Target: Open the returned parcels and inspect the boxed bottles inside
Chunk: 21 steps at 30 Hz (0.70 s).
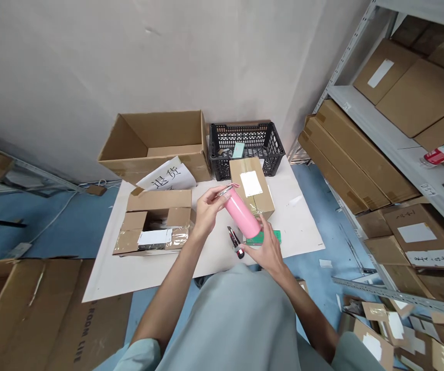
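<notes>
A pink cylindrical tumbler (242,212) is held tilted above the table, its shiny metal-looking end towards my left hand (209,210). That hand's fingers are closed around the upper end. At the lower end, my right hand (267,248) has its thumb and fingers spread apart, with the fingertips at the tumbler's side by the base. Whether they press on it I cannot tell. Below the tumbler lie a black and red utility knife (235,241) and a green flat item (275,236), partly hidden by my right hand. A taped cardboard box (241,171) with a white label sits just behind.
On the white-covered table (109,278) are an opened carton (158,201), a large open box (160,166), a sheet with handwriting (183,178) and a black plastic crate (219,167). Shelving (384,116) full of boxes stands right. Another large carton (48,314) is at left.
</notes>
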### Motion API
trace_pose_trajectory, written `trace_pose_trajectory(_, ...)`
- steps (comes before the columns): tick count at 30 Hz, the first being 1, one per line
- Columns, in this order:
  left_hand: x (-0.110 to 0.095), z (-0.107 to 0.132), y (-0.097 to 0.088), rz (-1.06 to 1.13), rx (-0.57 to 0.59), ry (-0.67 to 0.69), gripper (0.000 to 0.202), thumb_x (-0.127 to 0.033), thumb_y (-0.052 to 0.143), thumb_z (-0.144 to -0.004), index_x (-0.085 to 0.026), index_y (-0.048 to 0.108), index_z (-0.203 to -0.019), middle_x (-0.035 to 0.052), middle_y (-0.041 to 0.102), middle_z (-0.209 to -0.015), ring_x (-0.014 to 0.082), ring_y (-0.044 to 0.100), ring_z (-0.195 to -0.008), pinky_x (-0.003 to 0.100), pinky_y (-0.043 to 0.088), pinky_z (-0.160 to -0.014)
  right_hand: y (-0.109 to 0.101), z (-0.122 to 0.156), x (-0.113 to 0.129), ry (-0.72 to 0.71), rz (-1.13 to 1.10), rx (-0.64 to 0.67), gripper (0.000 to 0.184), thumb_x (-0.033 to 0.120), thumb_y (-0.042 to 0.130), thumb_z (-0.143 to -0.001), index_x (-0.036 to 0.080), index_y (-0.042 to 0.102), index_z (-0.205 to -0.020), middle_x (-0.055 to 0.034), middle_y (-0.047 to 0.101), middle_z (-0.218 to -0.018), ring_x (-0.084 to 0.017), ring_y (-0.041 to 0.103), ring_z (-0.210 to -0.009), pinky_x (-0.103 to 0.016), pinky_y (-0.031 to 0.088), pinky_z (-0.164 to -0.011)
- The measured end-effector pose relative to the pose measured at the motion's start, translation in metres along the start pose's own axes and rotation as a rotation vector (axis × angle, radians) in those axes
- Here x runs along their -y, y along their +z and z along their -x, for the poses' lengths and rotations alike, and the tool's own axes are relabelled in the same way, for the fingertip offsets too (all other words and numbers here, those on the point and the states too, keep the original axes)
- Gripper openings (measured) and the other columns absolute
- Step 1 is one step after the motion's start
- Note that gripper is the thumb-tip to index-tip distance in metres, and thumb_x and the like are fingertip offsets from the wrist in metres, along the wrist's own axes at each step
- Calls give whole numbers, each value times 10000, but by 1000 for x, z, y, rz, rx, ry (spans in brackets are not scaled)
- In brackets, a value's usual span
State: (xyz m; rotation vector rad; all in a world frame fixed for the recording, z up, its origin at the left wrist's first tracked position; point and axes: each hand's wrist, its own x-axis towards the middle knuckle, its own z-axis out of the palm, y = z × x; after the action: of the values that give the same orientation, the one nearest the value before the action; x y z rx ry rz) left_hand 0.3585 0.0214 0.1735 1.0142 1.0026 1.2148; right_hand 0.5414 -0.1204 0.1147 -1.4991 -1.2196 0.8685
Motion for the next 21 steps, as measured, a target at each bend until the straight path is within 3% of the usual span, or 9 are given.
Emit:
trace_pose_trajectory(5,4,2,6,-3,5,-20,527,-550,992,-746,-224,825,-1126,121,799,-1308,324,716,-1234,411,626,-938,7,1,-5,-82,170,-82,633,484,825,-936,288,646,-1510,-184,670,-1487,-417,613,-1432,-632,473,-1256)
trace_pose_trajectory(9,4,3,1,-54,-7,-2,568,-675,917,-807,-223,836,-1140,114,801,-1282,313,715,-1199,384,637,-906,2,-1,1,-44,-29,-57,565,431,844,-907,284,686,-1429,-150,711,-1421,-366,657,-1353,-530,537,-1192)
trace_pose_trajectory(14,-1,-3,-11,-223,-31,165,540,-744,806,-893,-223,881,-1013,123,769,-1220,316,695,-1218,405,608,-988,-4,-3,7,276,-616,196,499,554,839,-907,216,732,-1259,-121,795,-1208,-308,755,-1107,-423,626,-963)
trace_pose_trajectory(17,-1,-7,-16,-233,29,182,495,-718,795,-914,-236,892,-971,136,764,-1358,351,646,-1378,451,532,-1145,-2,-2,8,514,-932,324,517,649,782,-906,194,745,-1149,-118,800,-1008,-303,753,-922,-425,634,-796)
trace_pose_trajectory(19,0,-9,-18,-134,114,105,503,-707,787,-922,-226,892,-1022,144,762,-1431,367,635,-1425,475,496,-1192,-1,-1,8,629,-1064,338,502,644,758,-907,198,745,-1138,-106,798,-993,-271,728,-854,-429,638,-814)
trace_pose_trajectory(21,3,-8,-19,-4,179,13,541,-710,803,-903,-200,881,-1065,167,778,-1414,377,660,-1396,487,522,-1156,-1,1,9,716,-1142,347,507,640,716,-928,197,748,-1172,-82,792,-996,-230,696,-810,-433,636,-929)
